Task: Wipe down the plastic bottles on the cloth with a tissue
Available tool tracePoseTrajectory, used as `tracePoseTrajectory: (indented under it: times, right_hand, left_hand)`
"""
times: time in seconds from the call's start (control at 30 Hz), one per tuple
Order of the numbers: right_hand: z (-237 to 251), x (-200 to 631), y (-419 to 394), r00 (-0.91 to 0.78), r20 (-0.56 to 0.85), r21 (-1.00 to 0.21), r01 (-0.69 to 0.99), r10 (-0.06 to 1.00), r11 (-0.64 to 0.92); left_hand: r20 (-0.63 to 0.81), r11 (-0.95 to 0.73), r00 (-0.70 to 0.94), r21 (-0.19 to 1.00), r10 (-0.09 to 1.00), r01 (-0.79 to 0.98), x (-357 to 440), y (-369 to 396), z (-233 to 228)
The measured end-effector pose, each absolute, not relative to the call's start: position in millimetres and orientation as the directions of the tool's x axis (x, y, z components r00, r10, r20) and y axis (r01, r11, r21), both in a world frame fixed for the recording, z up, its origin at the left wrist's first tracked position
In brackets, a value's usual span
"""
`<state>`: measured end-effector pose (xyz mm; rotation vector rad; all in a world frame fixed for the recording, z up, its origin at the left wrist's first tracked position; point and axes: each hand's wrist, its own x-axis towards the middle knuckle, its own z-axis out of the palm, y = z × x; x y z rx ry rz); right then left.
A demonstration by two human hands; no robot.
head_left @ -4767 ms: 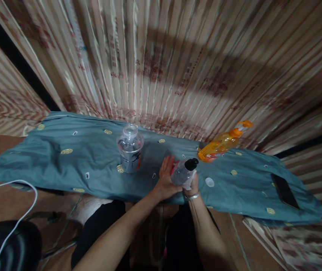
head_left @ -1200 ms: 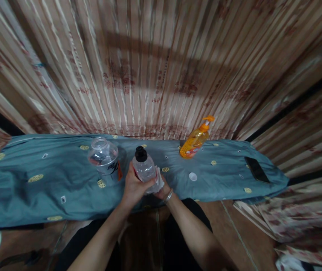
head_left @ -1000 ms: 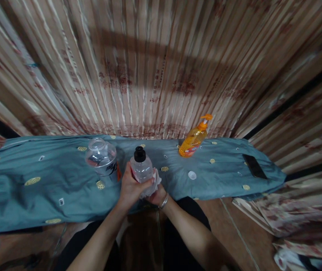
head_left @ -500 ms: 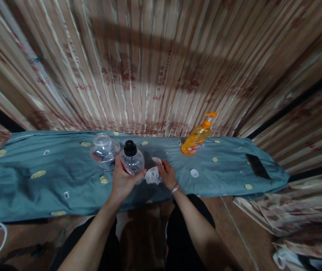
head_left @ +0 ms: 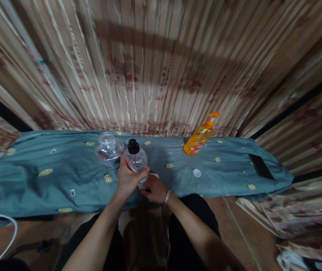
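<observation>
Wrapped round a clear plastic bottle (head_left: pixel 139 161) with a black cap is my left hand (head_left: pixel 127 177). The bottle stands roughly upright on the teal cloth. My right hand (head_left: pixel 155 189) is closed low against the bottle's near side, around a white tissue (head_left: pixel 154 175) that is mostly hidden under the fingers. Just left of the bottle is a clear plastic jar (head_left: pixel 108 150) without a lid, close to my left fingers.
An orange pump bottle (head_left: pixel 197 140) leans in view right of centre. In front of it lies a round white lid (head_left: pixel 197 172), and farther right a black phone (head_left: pixel 261 166). A patterned curtain (head_left: pixel 149 75) hangs behind the cloth-covered surface (head_left: pixel 81 169). A white cable (head_left: pixel 15 229) loops at lower left.
My right hand has moved left and down with the tissue, from beside the bottle to its lower side. My left hand still grips the bottle. The whole view has shifted slightly.
</observation>
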<state>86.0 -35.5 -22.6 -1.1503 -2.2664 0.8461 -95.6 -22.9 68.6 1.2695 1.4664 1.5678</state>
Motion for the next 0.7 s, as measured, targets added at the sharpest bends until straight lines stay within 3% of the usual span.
tracePoseTrajectory:
  times: [0.07,0.27,0.4,0.53,0.7]
  right_hand:
    - [-13.5,109.2,-40.7,-0.511,0.103,-0.752,0.521,0.853,0.403]
    - [17.6,136.1,-44.4,-0.205,0.091,-0.901,0.401,0.975,0.169]
    - [30.2,116.6,-44.8,-0.154,0.072,-0.94,0.321,0.985,0.119]
    - [32.0,108.6,-46.4,-0.125,0.06,-0.934,0.344,0.99,0.1]
    - [32.3,120.3,-46.2,-0.136,0.062,-0.938,0.329,0.989,0.104]
  left_hand:
    - [0.217,-0.176,-0.322,0.973,0.921,0.152,-93.5,-19.7,65.6]
    - [0.181,-0.152,-0.235,0.979,0.955,0.137,-71.1,-17.7,51.7]
    - [0.157,-0.14,-0.128,0.981,0.979,0.135,-53.6,-23.3,39.4]
    - [0.174,-0.168,-0.03,0.977,0.984,0.134,-48.0,-27.5,24.0]
    - [0.162,-0.153,-0.045,0.977,0.986,0.151,-67.3,-25.1,-3.5]
